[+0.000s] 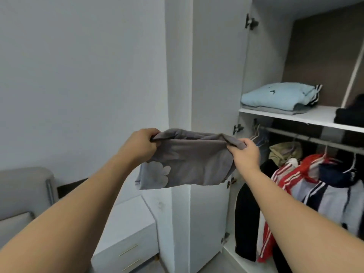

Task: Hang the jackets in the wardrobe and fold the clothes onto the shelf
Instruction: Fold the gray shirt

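Note:
I hold a folded grey garment (187, 162) with a pale cloud print in the air, in front of the open wardrobe door (214, 95). My left hand (138, 144) grips its upper left edge and my right hand (244, 153) grips its upper right edge. To the right, the white shelf (315, 116) carries a folded light blue garment (279, 95) on a grey one, and a dark folded pile (350, 114) at the frame's right edge. Under the shelf, a rail (307, 137) holds hung jackets: black, red-and-white striped (291, 174) and navy-and-grey (334, 194).
A white bedside cabinet (130, 233) with two drawers stands low at the left of the wardrobe door. A grey padded headboard (25, 188) fills the lower left. Plain wall lies behind my hands.

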### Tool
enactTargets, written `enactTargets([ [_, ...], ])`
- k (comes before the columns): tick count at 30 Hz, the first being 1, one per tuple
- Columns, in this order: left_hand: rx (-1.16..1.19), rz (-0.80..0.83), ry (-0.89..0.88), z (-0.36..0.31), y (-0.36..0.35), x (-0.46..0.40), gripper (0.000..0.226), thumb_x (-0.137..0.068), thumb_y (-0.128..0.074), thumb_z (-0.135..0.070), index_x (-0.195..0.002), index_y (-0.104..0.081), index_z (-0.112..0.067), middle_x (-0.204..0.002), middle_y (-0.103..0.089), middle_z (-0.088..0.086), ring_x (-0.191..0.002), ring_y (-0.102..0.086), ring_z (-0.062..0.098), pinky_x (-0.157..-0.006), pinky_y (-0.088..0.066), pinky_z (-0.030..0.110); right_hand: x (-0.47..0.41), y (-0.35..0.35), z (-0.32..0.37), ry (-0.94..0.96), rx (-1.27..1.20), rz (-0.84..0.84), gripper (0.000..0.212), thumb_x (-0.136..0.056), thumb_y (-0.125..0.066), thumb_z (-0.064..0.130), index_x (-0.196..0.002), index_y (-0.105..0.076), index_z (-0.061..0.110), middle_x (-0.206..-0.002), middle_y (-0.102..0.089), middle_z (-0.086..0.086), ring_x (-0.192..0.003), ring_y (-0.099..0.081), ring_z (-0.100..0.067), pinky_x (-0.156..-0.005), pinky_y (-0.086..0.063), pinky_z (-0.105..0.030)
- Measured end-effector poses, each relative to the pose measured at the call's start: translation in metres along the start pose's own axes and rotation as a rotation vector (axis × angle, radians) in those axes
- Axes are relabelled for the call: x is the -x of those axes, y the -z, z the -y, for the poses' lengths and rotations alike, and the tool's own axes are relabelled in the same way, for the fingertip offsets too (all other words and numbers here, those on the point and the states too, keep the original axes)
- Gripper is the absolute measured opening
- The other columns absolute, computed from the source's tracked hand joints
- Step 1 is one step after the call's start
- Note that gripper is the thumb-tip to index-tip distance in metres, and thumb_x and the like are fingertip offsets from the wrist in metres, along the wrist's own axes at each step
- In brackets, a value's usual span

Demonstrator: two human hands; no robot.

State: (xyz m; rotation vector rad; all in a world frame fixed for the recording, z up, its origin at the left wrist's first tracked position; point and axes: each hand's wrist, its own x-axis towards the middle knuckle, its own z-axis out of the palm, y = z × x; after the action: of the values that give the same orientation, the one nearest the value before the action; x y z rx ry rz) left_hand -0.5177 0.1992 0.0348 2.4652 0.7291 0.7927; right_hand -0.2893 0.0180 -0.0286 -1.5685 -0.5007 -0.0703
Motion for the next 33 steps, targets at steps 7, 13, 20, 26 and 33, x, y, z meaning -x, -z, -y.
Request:
enactTargets([
  [7,0.175,-0.1,-0.224,-0.071,-0.042,-0.118,0.01,-0.101,-0.048,-0.028,-0.11,-0.053,-0.026,-0.095,-0.061,-0.001,-0.082,-0.059,0.019,-0.065,-0.053,0.035,-0.087,0.043,0.019,0.102,-0.239,-0.367,0.019,-0.09,-0.068,0.015,-0.106,-0.059,0.018,-0.105,-0.065,0.0,-0.097,-0.061,-0.014,-0.089,-0.051,-0.032],
  [13,0.401,0.0,-0.284,-0.126,-0.1,-0.21,0.006,-0.1,-0.049,-0.019,-0.098,-0.055,-0.017,-0.081,-0.057,-0.003,-0.075,-0.051,0.017,-0.061,-0.039,0.029,-0.14,0.095,0.028,0.187,-0.122,-0.554,0.015,-0.096,-0.06,0.017,-0.107,-0.05,0.02,-0.096,-0.057,0.007,-0.088,-0.055,-0.01,-0.073,-0.044,-0.023],
  [20,0.627,0.142,-0.313,-0.209,-0.18,-0.296,0.01,-0.098,-0.051,-0.014,-0.089,-0.054,-0.015,-0.075,-0.053,-0.001,-0.069,-0.047,0.017,-0.058,-0.038,0.026,-0.2,0.161,0.035,0.238,0.044,-0.727,0.015,-0.099,-0.054,0.018,-0.11,-0.046,0.022,-0.097,-0.053,0.01,-0.089,-0.053,-0.005,-0.072,-0.044,-0.023],
  [26,0.708,0.071,-0.494,-0.311,-0.219,-0.374,0.011,-0.096,-0.054,-0.014,-0.087,-0.056,-0.019,-0.079,-0.056,-0.002,-0.079,-0.05,0.022,-0.07,-0.039,0.028,-0.282,0.229,0.052,0.34,0.067,-0.86,0.016,-0.098,-0.053,0.016,-0.111,-0.044,0.018,-0.1,-0.054,0.002,-0.084,-0.052,-0.006,-0.064,-0.038,-0.018],
  [33,0.654,-0.085,-0.554,-0.423,-0.24,-0.471,0.017,-0.096,-0.039,-0.009,-0.097,-0.052,-0.02,-0.09,-0.056,0.001,-0.087,-0.052,0.028,-0.075,-0.042,0.032,-0.397,0.277,0.095,0.473,0.048,-0.93,0.015,-0.099,-0.053,0.016,-0.107,-0.043,0.022,-0.106,-0.053,0.0,-0.087,-0.052,-0.006,-0.071,-0.04,-0.019],
])
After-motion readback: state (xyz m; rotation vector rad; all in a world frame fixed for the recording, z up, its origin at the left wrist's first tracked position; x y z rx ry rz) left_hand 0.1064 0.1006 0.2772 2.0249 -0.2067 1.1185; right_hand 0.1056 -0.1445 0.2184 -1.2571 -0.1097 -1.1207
